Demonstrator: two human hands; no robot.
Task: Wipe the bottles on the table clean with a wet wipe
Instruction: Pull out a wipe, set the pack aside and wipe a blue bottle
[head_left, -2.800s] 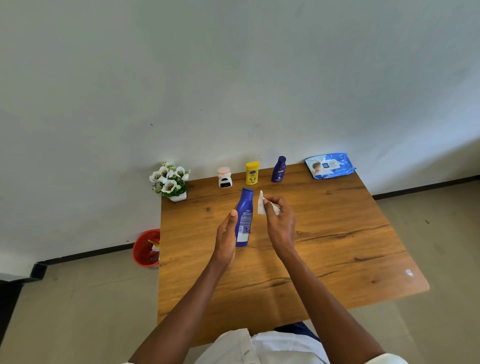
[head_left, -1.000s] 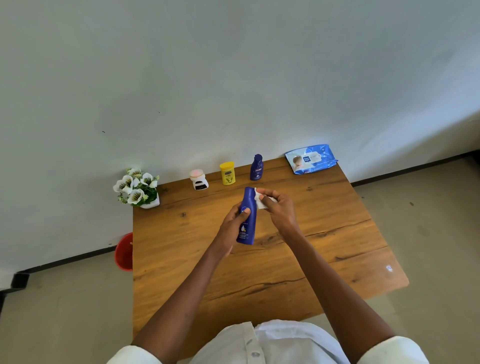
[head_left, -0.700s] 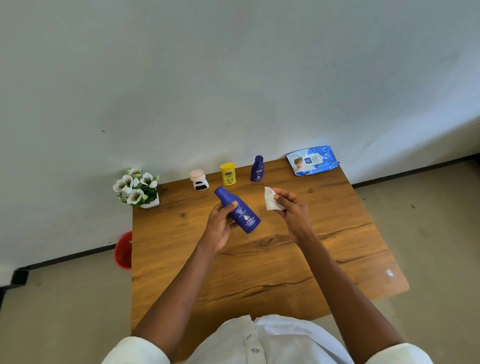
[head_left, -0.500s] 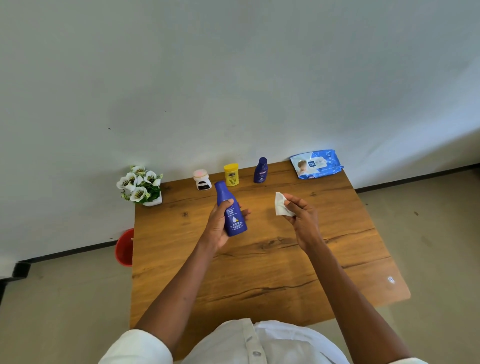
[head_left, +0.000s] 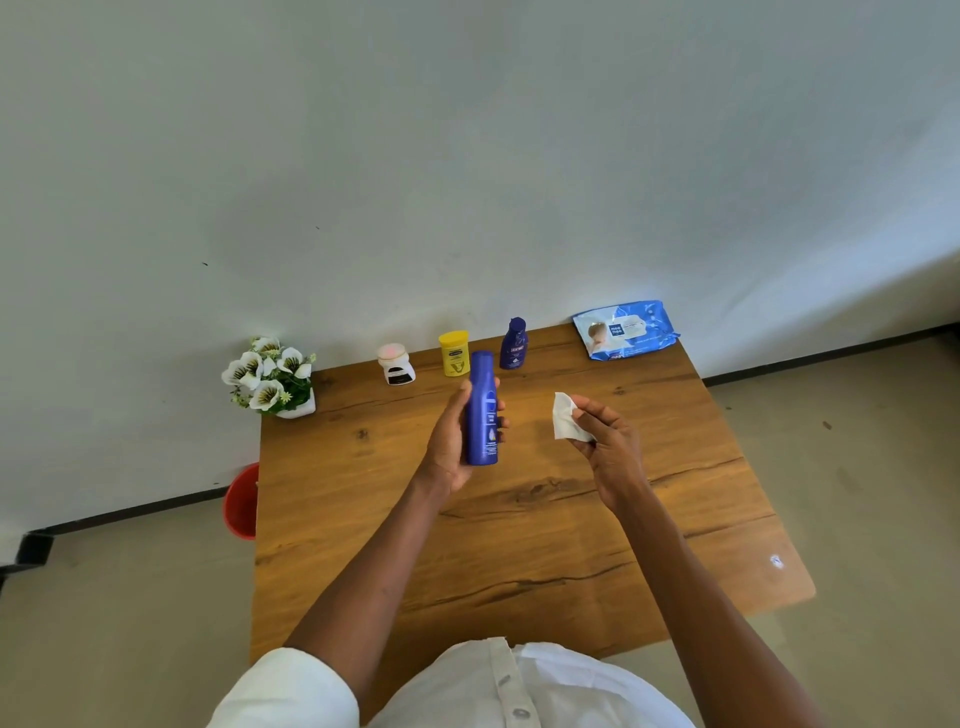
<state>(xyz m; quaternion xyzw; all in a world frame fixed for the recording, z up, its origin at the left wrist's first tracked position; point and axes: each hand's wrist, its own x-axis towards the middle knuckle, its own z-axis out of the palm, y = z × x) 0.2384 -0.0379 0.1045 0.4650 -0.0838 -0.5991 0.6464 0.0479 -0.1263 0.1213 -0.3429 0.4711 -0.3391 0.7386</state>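
My left hand (head_left: 451, 446) grips a tall blue bottle (head_left: 482, 410), held roughly upright above the wooden table (head_left: 519, 519), cap pointing away from me. My right hand (head_left: 608, 441) pinches a folded white wet wipe (head_left: 563, 415) between thumb and fingers, a hand's width to the right of the bottle and not touching it. Along the table's far edge stand a small white bottle with a pink top (head_left: 396, 364), a yellow bottle (head_left: 454, 353) and a small blue bottle (head_left: 514, 344).
A blue pack of wet wipes (head_left: 626, 329) lies at the far right corner. A white pot of artificial flowers (head_left: 270, 376) sits at the far left corner. A red bin (head_left: 241, 501) stands on the floor left of the table. A wall runs just behind.
The wipe was on the blue bottle a second ago. My right hand has pulled away to the right with the wipe, and my left hand has tilted the bottle and brought it back upright.
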